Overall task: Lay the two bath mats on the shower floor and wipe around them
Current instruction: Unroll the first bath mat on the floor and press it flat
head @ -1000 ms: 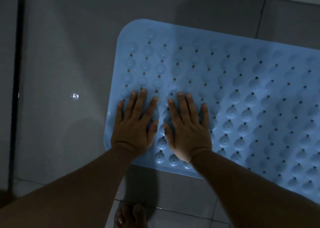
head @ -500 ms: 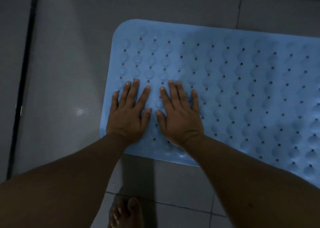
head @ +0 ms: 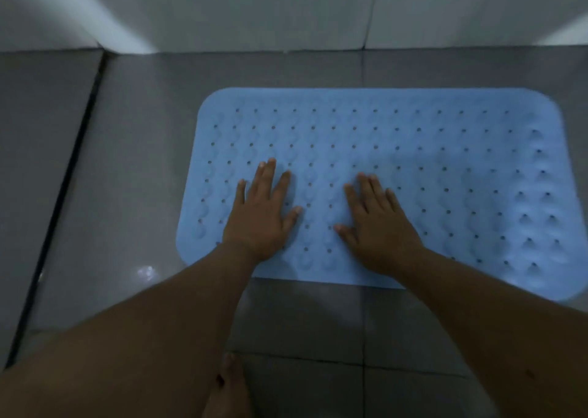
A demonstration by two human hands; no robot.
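Observation:
A light blue rubber bath mat [head: 429, 169] with rows of small holes and bumps lies flat on the grey tiled shower floor [head: 133, 195]. My left hand [head: 264, 214] rests palm down on the mat's left part, fingers spread. My right hand [head: 378, 226] lies palm down a hand's width to the right, fingers spread as well. Neither hand holds anything. Only this one mat is in view; no cloth is visible.
A pale tiled wall [head: 286, 7] rises just behind the mat. A dark groove [head: 63, 188] runs along the floor at the left. My bare foot [head: 226, 389] stands on the tiles at the bottom edge, below the mat.
The view has pulled back and up, so the whole mat and the wall now show. My hands have moved apart on the mat; they were side by side before.

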